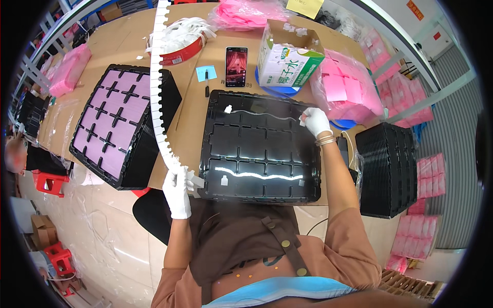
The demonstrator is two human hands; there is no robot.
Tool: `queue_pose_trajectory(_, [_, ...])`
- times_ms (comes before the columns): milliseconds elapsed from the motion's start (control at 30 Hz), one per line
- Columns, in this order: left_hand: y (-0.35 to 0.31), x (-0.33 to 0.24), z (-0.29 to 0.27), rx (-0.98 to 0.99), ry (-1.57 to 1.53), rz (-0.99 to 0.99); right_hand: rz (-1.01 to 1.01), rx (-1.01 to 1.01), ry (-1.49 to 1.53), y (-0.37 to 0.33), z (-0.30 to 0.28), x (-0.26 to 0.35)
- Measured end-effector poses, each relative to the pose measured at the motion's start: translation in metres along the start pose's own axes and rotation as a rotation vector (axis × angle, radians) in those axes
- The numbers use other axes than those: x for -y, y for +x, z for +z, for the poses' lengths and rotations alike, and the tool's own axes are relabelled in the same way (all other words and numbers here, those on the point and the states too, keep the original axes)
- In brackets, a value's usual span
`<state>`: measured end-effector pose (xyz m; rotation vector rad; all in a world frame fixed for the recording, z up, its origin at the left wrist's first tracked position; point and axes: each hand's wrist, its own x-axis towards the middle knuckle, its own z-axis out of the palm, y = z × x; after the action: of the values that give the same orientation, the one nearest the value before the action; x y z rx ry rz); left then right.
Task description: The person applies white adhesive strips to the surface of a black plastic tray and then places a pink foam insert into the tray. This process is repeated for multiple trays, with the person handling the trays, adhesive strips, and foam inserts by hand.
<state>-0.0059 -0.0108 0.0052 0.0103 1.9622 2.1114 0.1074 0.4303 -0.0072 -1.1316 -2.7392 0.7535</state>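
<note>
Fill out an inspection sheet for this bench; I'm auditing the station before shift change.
Surface: cardboard-covered table, crowded.
Job's things: black compartment tray with small white pieces in a few cells; long white notched strip.
Clutter: tray stack with pink inserts, black tray stack, phone, marker, carton, pink bags.
Hands: left hand gloved, grips the strip; right hand gloved, pinches a white piece at the tray's far right corner.
Cables: nothing seen.
Surroundings: red stools, shelving.
</note>
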Motion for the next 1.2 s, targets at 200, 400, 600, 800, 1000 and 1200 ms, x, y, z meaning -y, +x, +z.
queue_pose_trajectory(200, [0.01, 0.009, 0.0, 0.044, 0.027, 0.001, 0.022, -0.206, -0.096, 0.004, 0.012, -0.005])
queue_pose_trajectory(400, [0.013, 0.017, 0.0, 0.052, 0.005, -0.016, 0.072, -0.24, -0.268, 0.014, 0.018, 0.006])
queue_pose_trajectory(600, [0.01, 0.024, -0.003, 0.039, 0.012, -0.042, -0.104, -0.279, -0.192, -0.001, 0.023, 0.003])
queue_pose_trajectory(800, [0.01, 0.021, -0.007, 0.045, 0.007, -0.057, -0.246, -0.38, 0.225, -0.006, 0.024, 0.04])
queue_pose_trajectory(1000, [0.006, 0.017, -0.002, 0.037, -0.018, -0.049, -0.453, -0.017, 0.206, 0.021, 0.098, 0.18])
queue_pose_trajectory(1200, [0.0, 0.015, -0.012, 0.108, -0.046, -0.141, -0.413, 0.144, 0.008, 0.046, 0.112, 0.191])
